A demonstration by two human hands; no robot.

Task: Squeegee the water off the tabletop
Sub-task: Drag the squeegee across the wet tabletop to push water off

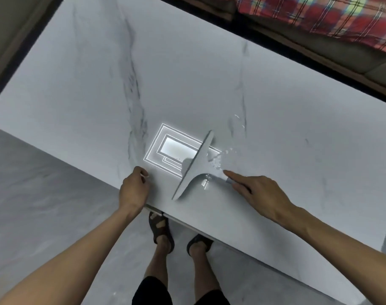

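A pale grey squeegee [193,167] lies with its long blade edge on the white marble tabletop [187,84], near the front edge. My right hand [256,193] grips its handle, index finger stretched along it toward the blade. Small puddles and drops of water [217,161] glisten just right of the blade, with a few more drops farther back. My left hand [133,188] rests at the table's front edge, left of the blade, fingers curled and holding nothing.
A bright reflection of a ceiling light [174,148] shines on the tabletop beside the blade. A sofa with a red plaid cloth [319,16] runs behind the table. My feet in dark sandals [163,232] stand on the grey floor under the front edge.
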